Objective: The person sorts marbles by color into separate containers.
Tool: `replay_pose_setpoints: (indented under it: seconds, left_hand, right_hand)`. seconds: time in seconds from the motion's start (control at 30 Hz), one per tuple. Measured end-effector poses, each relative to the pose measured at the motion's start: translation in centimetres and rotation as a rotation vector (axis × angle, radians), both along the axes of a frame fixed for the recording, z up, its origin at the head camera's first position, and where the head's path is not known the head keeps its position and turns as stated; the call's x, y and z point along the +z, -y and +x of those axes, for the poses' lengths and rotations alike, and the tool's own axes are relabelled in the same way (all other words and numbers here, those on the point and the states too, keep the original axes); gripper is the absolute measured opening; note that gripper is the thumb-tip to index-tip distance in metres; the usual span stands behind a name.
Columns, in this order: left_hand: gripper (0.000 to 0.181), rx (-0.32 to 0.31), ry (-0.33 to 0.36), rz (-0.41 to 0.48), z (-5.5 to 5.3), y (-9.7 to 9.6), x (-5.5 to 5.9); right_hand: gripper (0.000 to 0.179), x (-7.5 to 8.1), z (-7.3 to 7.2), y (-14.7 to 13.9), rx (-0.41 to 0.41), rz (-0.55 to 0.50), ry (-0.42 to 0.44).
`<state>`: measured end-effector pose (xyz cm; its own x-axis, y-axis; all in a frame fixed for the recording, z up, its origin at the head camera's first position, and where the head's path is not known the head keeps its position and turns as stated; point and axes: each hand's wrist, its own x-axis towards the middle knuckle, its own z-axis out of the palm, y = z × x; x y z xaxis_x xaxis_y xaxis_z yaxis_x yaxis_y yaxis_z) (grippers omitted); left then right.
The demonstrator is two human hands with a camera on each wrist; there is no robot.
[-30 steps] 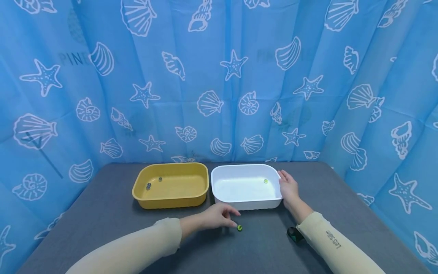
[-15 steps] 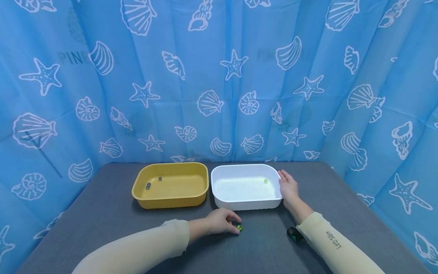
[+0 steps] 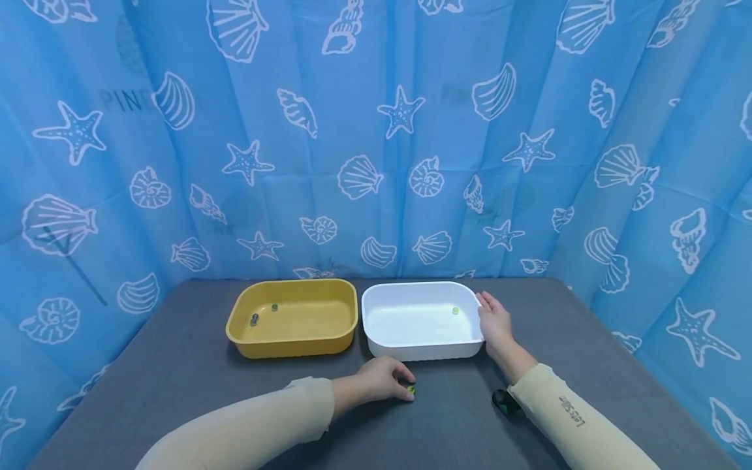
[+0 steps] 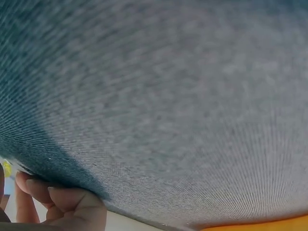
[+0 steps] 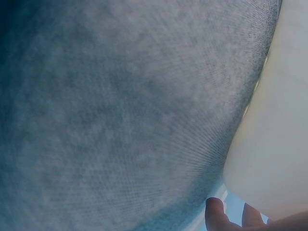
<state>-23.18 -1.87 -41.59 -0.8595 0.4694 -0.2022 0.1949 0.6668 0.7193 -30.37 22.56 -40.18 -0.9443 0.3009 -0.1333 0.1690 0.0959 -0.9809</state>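
Note:
My left hand [image 3: 382, 380] is low over the grey table in front of the white bin, thumb and index finger closing around a small round yellow-green piece [image 3: 410, 390]. Only a bit of that piece [image 4: 6, 168] shows at the edge of the left wrist view, beside the curled fingers [image 4: 72, 199]. My right hand [image 3: 496, 323] rests against the right end of the white bin [image 3: 423, 352], fingers fairly straight along its outer wall. Inside that bin lies another small pale-green piece [image 3: 455, 311]. In the right wrist view, fingertips [image 5: 215, 211] show beside the bin's wall [image 5: 269, 144].
Left of the white bin stands a yellow bin [image 3: 294, 349] holding several small dark grey pieces [image 3: 274, 307]. A black item [image 3: 505, 401] shows at the right sleeve. A blue shell-print curtain [image 3: 376, 130] hangs behind the grey table [image 3: 194, 385].
My left hand has shifted a little right and toward me, bringing its thumb and index finger around the yellow-green piece. The right hand and both bins have stayed put.

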Motion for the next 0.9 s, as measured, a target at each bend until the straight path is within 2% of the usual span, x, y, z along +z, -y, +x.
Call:
replay_pose_setpoints:
  seconds: [0.47, 0.7, 0.9]
  left_hand:
    - [0.006, 0.030, 0.012, 0.034, 0.4, 0.0, 0.2]
    - [0.005, 0.044, 0.082, 0.170, 0.2, 0.7, 0.3]
    - [0.012, 0.040, 0.086, 0.242, 0.1, 1.5, 1.6]
  right_hand:
    - [0.051, 0.1, 0.1, 0.1, 0.009, -0.008, -0.003]
    - [0.051, -0.1, 0.1, 0.0, 0.009, 0.002, 0.005]
    - [0.051, -0.1, 0.1, 0.0, 0.008, 0.009, -0.002]
